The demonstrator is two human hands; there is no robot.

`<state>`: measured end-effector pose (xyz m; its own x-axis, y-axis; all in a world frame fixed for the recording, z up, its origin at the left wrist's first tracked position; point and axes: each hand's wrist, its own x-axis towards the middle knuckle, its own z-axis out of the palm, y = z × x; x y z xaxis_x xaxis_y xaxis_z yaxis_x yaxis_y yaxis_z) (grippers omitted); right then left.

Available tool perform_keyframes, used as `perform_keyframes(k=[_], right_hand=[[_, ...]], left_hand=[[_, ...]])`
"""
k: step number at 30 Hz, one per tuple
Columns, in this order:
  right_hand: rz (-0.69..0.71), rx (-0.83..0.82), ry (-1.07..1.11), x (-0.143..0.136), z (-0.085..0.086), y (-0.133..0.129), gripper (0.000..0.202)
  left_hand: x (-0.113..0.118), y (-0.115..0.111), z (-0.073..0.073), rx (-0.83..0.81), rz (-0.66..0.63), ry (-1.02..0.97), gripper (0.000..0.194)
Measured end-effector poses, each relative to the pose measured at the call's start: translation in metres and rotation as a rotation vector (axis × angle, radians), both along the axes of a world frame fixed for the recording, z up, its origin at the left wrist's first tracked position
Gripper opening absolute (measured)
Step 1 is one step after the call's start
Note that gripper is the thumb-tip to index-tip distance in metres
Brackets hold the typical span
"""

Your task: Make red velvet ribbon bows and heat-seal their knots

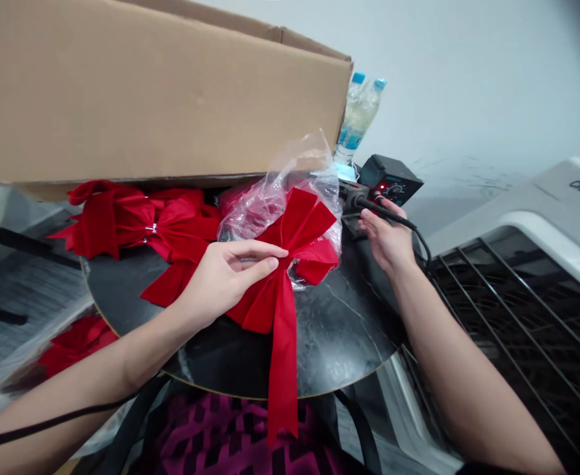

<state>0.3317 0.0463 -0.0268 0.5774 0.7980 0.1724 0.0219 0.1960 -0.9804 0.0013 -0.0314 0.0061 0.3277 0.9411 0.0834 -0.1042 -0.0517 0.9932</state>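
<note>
left arm [141, 349] is nearest; left hand [220, 280] pinches the bow [297, 221]; right hand [393, 244] meets the cord [394, 217], grip i cannot tell.

At the lower centre right of the frame, the round black marble-patterned tabletop [339, 336] lies bare. The tall brown cardboard box [171, 99] walls off the upper left, while 2 clear plastic bottles with blue caps [359, 122] and the black control box with a dial [391, 179] block the upper right.
</note>
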Motion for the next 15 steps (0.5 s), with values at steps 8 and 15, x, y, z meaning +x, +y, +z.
perform_keyframes(k=[8, 15], right_hand=[[-0.220, 0.093, -0.393, 0.010, 0.013, -0.010, 0.020], [-0.283, 0.094, -0.540, -0.002, 0.030, -0.087, 0.021]], left_hand=[[0.001, 0.004, 0.000, -0.061, 0.034, -0.003, 0.016], [0.004, 0.005, -0.002, -0.053, 0.064, 0.056, 0.015]])
